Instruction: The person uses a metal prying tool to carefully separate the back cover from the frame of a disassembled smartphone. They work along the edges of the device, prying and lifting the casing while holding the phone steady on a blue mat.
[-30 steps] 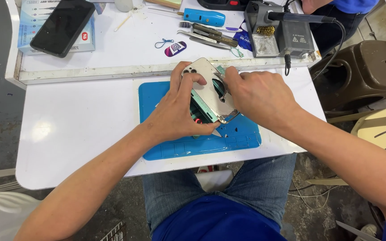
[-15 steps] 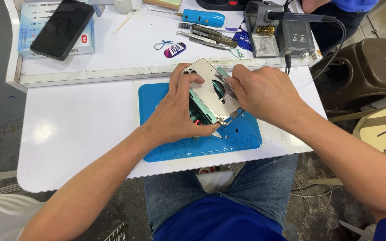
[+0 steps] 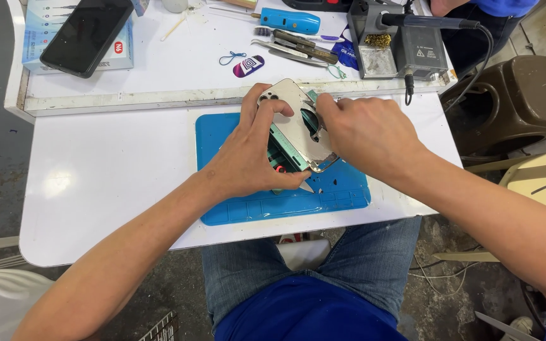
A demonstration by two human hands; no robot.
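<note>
A silver phone housing (image 3: 289, 101) with a round opening and green inner parts rests tilted on a blue work mat (image 3: 349, 192). My left hand (image 3: 248, 161) grips its left side, fingers curled over the top corner near the camera holes. My right hand (image 3: 364, 136) presses on its right edge, fingertips at the round opening. Whether the right hand holds a small tool is hidden by the fingers.
On the raised white shelf (image 3: 127, 95) behind lie a black phone (image 3: 86, 31) on a box, a blue tool (image 3: 289, 20), tweezers (image 3: 295, 47) and a soldering station (image 3: 396, 44). A brown plastic stool (image 3: 516, 98) stands right of the white table (image 3: 102, 189). Another person's blue-clad body (image 3: 475, 9) shows at the top.
The housing has been tipped and shifted slightly left in my hands; my right hand has slid along its right edge. Both hands stay on it.
</note>
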